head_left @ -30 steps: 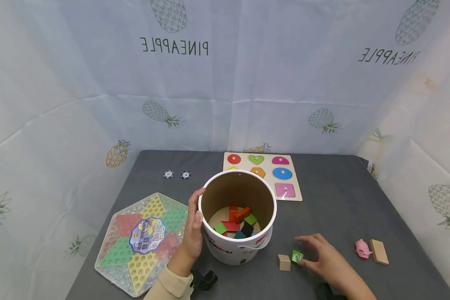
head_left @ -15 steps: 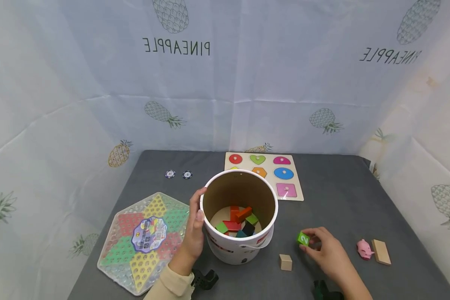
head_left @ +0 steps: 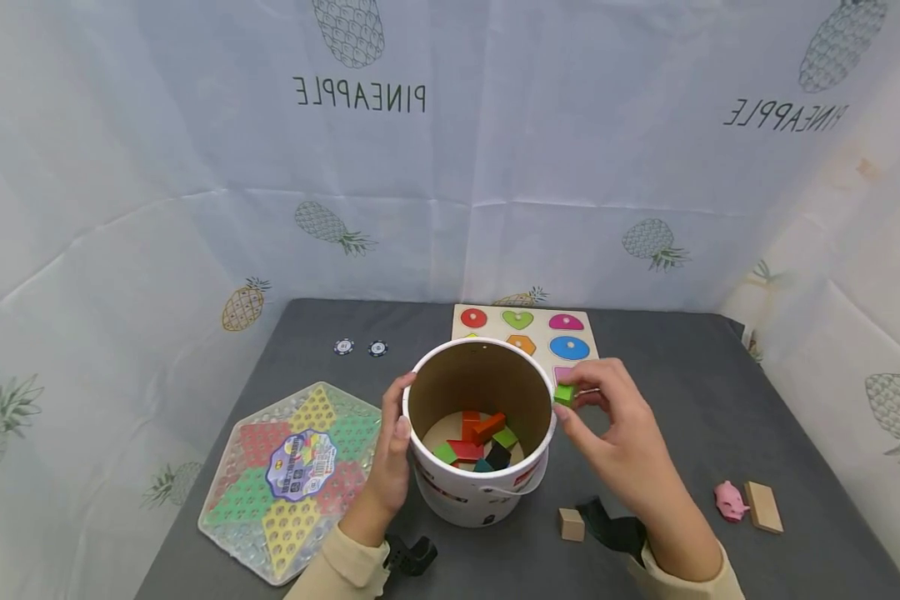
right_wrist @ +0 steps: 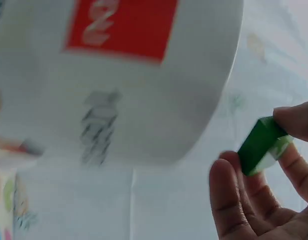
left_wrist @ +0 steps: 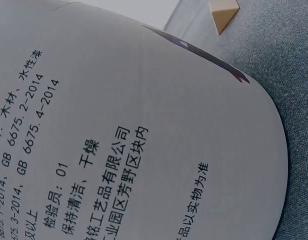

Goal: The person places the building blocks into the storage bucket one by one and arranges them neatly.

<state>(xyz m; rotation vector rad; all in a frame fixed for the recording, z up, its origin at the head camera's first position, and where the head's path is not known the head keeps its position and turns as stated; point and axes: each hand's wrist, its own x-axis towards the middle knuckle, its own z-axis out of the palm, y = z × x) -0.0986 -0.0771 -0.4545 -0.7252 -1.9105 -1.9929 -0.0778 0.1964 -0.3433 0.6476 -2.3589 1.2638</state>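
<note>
A white bucket (head_left: 461,496) stands mid-table with its mouth toward me; several red, orange, green and dark wooden blocks (head_left: 487,429) lie on its floor. My left hand (head_left: 387,462) holds the bucket's left side, fingertips at the rim and thumb on the outer wall. The bucket's printed wall (left_wrist: 144,115) fills most of the left wrist view. Between thumb and fingers, my right hand (head_left: 618,425) pinches a small green cube (head_left: 564,394), just outside the bucket's right rim. The right wrist view shows this green cube (right_wrist: 261,145) beside the bucket wall (right_wrist: 158,105).
A plain wooden cube (head_left: 571,525) lies right of the bucket. Farther right are a pink pig figure (head_left: 731,502) and a flat wooden block (head_left: 763,507). A Chinese checkers board (head_left: 273,483) lies left. Behind are two poker chips (head_left: 377,348) and a shape puzzle board (head_left: 581,321).
My right hand has picked up the green cube from beside the wooden cube and carried it up and left to the bucket's rim. My left hand stays on the bucket.
</note>
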